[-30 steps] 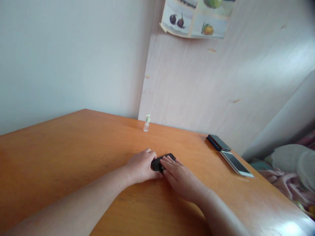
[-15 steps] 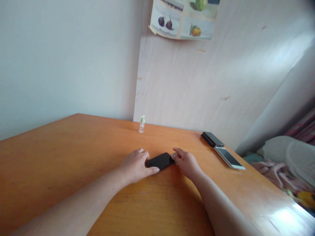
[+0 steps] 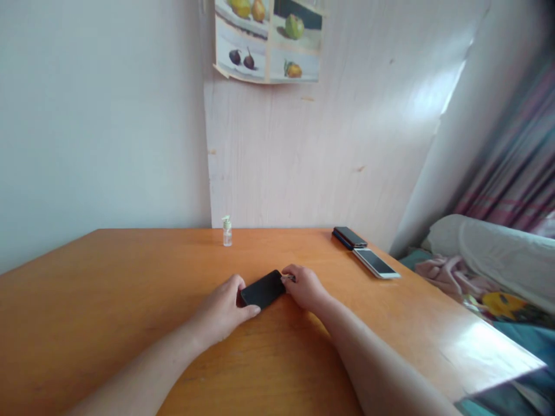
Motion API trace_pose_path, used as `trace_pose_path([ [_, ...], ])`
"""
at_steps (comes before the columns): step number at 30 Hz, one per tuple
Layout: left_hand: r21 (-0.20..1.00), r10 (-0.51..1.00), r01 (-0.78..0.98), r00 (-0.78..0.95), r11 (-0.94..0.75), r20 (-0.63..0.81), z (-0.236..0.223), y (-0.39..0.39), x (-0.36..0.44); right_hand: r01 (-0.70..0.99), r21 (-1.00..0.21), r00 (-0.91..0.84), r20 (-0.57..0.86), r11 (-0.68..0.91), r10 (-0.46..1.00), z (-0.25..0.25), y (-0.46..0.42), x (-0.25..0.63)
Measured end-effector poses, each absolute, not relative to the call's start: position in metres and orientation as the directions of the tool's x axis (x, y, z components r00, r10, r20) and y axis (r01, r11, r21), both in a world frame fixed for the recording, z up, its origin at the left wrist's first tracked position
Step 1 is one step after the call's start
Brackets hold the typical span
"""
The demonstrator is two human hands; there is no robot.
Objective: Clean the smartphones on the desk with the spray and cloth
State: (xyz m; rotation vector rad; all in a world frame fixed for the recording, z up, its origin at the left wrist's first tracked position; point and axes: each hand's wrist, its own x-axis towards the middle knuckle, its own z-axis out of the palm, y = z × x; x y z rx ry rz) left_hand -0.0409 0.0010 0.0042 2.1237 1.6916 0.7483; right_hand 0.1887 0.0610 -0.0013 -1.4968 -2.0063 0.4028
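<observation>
A black smartphone lies screen up at a slant on the wooden table. My left hand grips its left end, thumb along the near edge and fingers at the far edge. At the phone's right end, my right hand is closed, fingertips pinched on a small pale thing mostly hidden by the fingers. Its kind is too small to make out. Beyond the phone, a small clear pump bottle with a pale green top stands upright.
At the table's right edge lie a dark phone-like stack and a white phone or tablet. Behind the table, a sheet of fruit paintings hangs on the wall. Bedding and a curtain are at the right.
My view has shifted right and up, so everything sits further left. The left end of the phone looks slightly raised in my left hand. My right fingers have curled closer round the small pale thing.
</observation>
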Motion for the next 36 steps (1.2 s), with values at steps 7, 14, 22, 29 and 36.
trace_pose_path([
  [7, 0.603, 0.941, 0.731, 0.174, -0.321, 0.289, 0.009, -0.009, -0.025, 0.592, -0.756, 0.059, 0.386, 0.279, 0.921, 0.009, 0.067, 0.193],
  [14, 0.520, 0.918, 0.770, 0.216, -0.371, 0.334, 0.010, -0.009, -0.021, 0.379, -0.836, 0.033, 0.441, 0.397, 0.897, 0.011, 0.053, 0.177],
  [22, 0.436, 0.915, 0.820, 0.241, -0.371, 0.324, 0.009, -0.007, -0.023, 0.236, -0.869, 0.185, 0.480, 0.435, 0.858, 0.021, 0.052, 0.180],
  [29, 0.374, 0.905, 0.855, 0.222, -0.360, 0.362, 0.007, -0.007, -0.024, 0.469, -0.760, 0.013, 0.516, 0.450, 0.857, 0.015, 0.047, 0.173],
  [36, 0.318, 0.915, 0.895, 0.191, -0.311, 0.357, 0.012, -0.010, -0.020, 0.737, -0.630, 0.073, 0.432, 0.243, 0.899, 0.015, 0.057, 0.191],
])
